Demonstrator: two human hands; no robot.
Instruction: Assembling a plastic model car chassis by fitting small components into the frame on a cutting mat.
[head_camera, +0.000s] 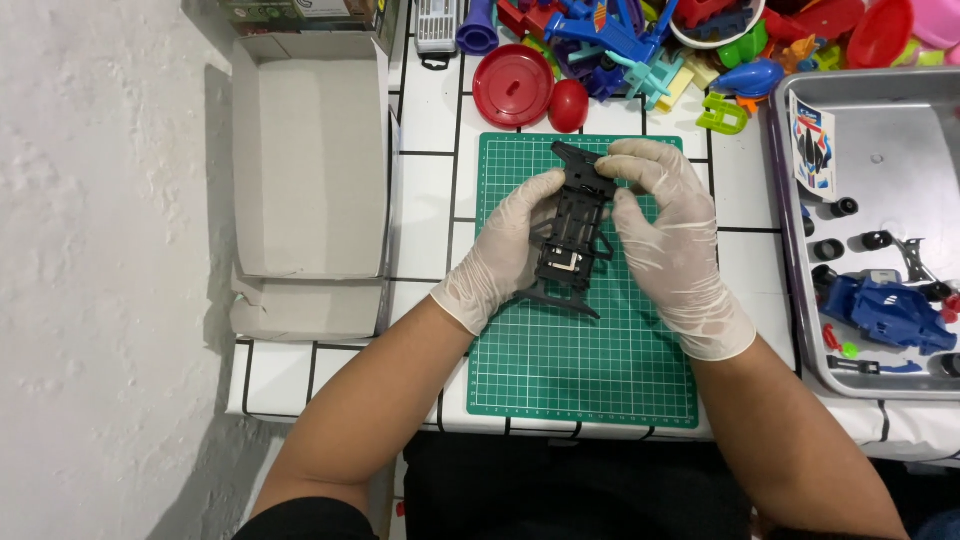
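left hand (505, 250), right hand (665, 235): latex-gloved fingers clamped on black ribbed plastic chassis (572, 235) | gridded green mat (585, 360)

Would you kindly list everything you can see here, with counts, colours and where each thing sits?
Toy car chassis: one, black, held over the mat by both hands.
Cutting mat: one, green, centre of the table.
Table: one, white with black grid lines.
Cardboard box: one, open, pale grey, left of the mat.
Round lid: one, red, behind the mat.
Pile of plastic toys: many, mixed colours, back edge.
Metal tray: one, silver, right side.
Toy car body: one, blue, in the tray.
Small wheels: several, black, in the tray.
Left hand: white glove, gripping the chassis.
Right hand: white glove, gripping the chassis.
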